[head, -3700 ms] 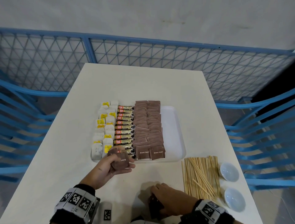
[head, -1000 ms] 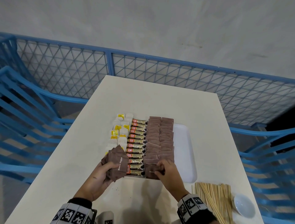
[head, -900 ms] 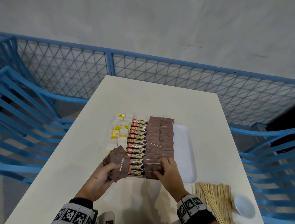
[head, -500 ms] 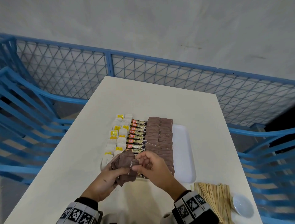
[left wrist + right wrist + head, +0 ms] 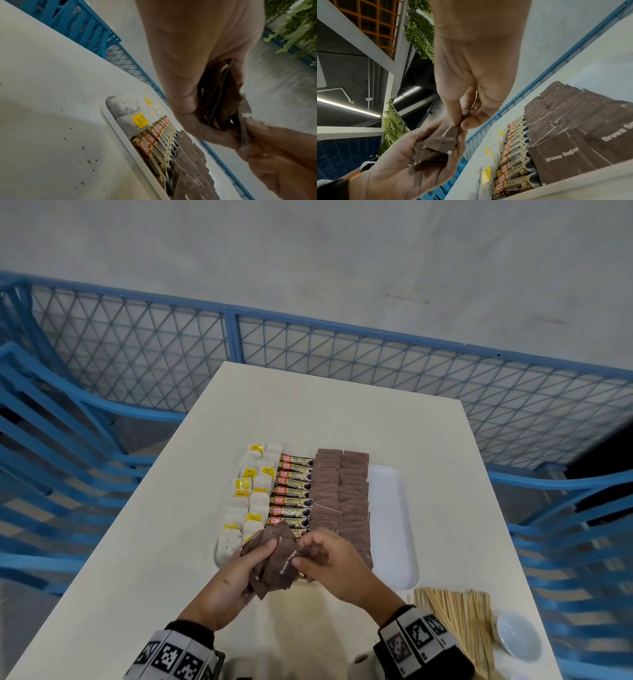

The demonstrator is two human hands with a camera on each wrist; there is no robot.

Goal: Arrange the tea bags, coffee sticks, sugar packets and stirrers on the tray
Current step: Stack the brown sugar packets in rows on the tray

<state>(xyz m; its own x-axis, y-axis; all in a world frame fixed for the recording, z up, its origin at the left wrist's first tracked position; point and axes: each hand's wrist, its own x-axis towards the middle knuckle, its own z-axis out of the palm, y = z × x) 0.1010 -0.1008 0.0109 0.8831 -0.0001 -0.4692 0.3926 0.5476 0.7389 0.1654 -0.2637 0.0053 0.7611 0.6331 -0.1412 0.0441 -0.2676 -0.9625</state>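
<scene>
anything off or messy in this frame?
Minor only. Dark specks are scattered on the table beside the tray, near the tea bags. The stirrers lie in a loose, crossed pile off the tray. The sugar packets on the tray overlap unevenly.

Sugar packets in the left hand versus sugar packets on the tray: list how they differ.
The sugar packets in the left hand form a loose, fanned bunch held above the near end of the tray; the sugar packets on the tray lie flat in two neat overlapping rows. The right hand pinches one of the held packets; nothing touches the tray's. Both are brown, printed "Brown Sugar".
</scene>
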